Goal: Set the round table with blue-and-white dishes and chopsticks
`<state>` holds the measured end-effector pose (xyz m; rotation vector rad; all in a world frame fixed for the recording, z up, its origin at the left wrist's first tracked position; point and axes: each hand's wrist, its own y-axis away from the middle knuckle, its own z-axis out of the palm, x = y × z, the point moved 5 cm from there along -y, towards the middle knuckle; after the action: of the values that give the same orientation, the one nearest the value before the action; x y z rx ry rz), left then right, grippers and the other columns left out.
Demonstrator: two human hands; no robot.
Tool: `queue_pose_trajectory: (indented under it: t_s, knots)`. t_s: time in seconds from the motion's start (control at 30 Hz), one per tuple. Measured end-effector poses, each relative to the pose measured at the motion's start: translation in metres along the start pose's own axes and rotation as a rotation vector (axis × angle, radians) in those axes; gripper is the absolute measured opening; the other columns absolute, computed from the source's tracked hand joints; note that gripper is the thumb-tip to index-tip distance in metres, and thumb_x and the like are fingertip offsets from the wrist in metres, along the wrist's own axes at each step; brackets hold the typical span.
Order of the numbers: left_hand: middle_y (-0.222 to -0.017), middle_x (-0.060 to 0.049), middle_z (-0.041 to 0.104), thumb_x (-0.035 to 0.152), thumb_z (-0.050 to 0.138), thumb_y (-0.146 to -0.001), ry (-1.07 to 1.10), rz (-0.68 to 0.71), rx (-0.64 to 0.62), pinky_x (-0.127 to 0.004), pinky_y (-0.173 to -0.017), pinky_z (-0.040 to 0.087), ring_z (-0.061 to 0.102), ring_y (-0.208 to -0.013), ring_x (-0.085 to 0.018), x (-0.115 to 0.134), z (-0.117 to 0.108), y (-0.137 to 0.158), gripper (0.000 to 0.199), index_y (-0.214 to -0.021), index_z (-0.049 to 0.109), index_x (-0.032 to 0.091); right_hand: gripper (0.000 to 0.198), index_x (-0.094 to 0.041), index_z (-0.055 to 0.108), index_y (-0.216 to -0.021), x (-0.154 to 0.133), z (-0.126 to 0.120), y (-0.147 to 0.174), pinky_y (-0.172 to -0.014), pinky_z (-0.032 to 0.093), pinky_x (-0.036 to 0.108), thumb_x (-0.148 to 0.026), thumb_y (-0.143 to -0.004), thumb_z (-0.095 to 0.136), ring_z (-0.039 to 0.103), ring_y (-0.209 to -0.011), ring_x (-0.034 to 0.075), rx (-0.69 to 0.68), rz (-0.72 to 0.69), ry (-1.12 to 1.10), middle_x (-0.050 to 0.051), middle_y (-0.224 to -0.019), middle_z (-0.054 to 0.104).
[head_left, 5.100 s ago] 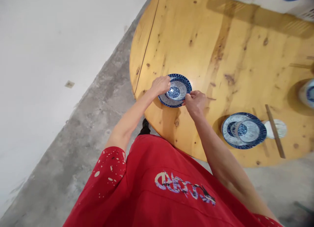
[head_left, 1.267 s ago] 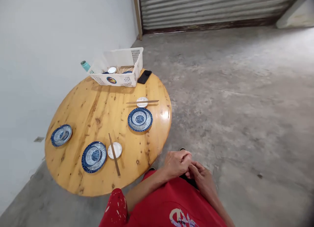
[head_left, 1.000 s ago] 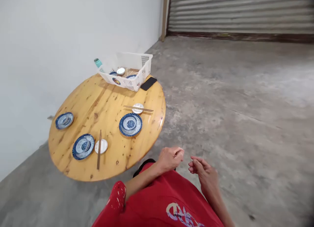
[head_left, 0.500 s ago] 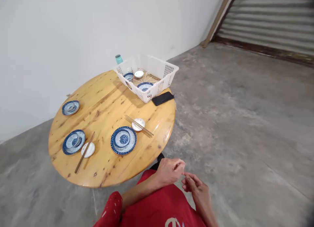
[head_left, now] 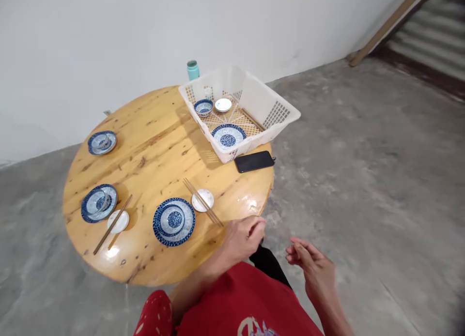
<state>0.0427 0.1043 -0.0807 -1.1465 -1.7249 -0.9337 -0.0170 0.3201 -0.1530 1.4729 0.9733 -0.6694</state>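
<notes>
My left hand (head_left: pixel 244 236) is curled into a loose fist beside the table's front edge, with nothing visible in it. My right hand (head_left: pixel 313 266) hovers over the floor side, apart from the left; its fingers are slightly bent and loosely spread, holding nothing I can see. Nearest to the left hand is a pair of chopsticks (head_left: pixel 211 213) laid across a small white dish (head_left: pixel 203 198). Left of these, a blue-and-white bowl (head_left: pixel 172 220) sits on a patterned plate (head_left: pixel 160 232).
The round wooden table (head_left: pixel 156 147) also bears two more plates with bowls, and another white dish (head_left: pixel 122 223) with chopsticks. A white plastic basket (head_left: pixel 269 89) holds a bowl, a plate, white dishes and chopsticks. Near it are a black phone (head_left: pixel 254 161) and a turquoise bottle (head_left: pixel 193 70).
My hands have come apart, the right one moving away to the right. The view has turned, and the basket and phone look nearer.
</notes>
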Motion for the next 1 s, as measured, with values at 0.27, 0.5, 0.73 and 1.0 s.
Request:
queue_pose_trajectory:
  t_s: [0.27,0.5,0.73,1.0]
  knots:
    - [-0.081,-0.002,0.076,0.032,0.047,-0.099,-0.032,-0.125,0.457,-0.023,-0.065,0.051,0.070,-0.067,-0.013,-0.024,-0.069,-0.011,0.030,-0.105,0.073,0.020,0.040,-0.018,0.074,-0.093,-0.129,0.031,-0.090,-0.057,0.054,0.027,-0.054,-0.075,0.077,0.060,-0.057,0.014,-0.125,-0.319,0.136,0.001,-0.069,0.068]
    - [-0.075,0.000,0.075,0.035,0.050,-0.098,-0.202,-0.205,0.796,-0.024,-0.064,0.052,0.069,-0.062,-0.014,0.002,-0.131,-0.056,0.028,-0.104,0.072,0.020,0.026,-0.021,0.075,-0.094,-0.247,0.098,-0.183,-0.058,0.053,0.028,-0.045,-0.084,0.073,0.060,-0.058,0.014,-0.346,-0.550,0.214,0.000,-0.071,0.068]
    - [-0.081,-0.002,0.076,0.031,0.050,-0.096,-0.391,-0.204,0.725,-0.025,-0.069,0.051,0.070,-0.068,-0.015,0.037,-0.168,-0.190,0.024,-0.102,0.072,0.022,0.029,-0.021,0.074,-0.093,-0.331,0.164,-0.247,-0.058,0.056,0.029,-0.047,-0.085,0.066,0.064,-0.057,0.017,-0.644,-0.666,0.405,0.002,-0.071,0.070]
    - [-0.083,-0.006,0.076,0.023,0.045,-0.097,-0.692,-0.398,0.417,-0.029,-0.076,0.047,0.071,-0.085,-0.021,0.023,-0.192,-0.350,0.029,-0.084,0.071,0.021,0.026,-0.019,0.074,-0.095,-0.394,0.297,-0.316,-0.073,0.055,0.031,-0.029,-0.090,0.051,0.075,-0.078,0.024,-0.836,-0.939,1.135,0.006,-0.082,0.077]
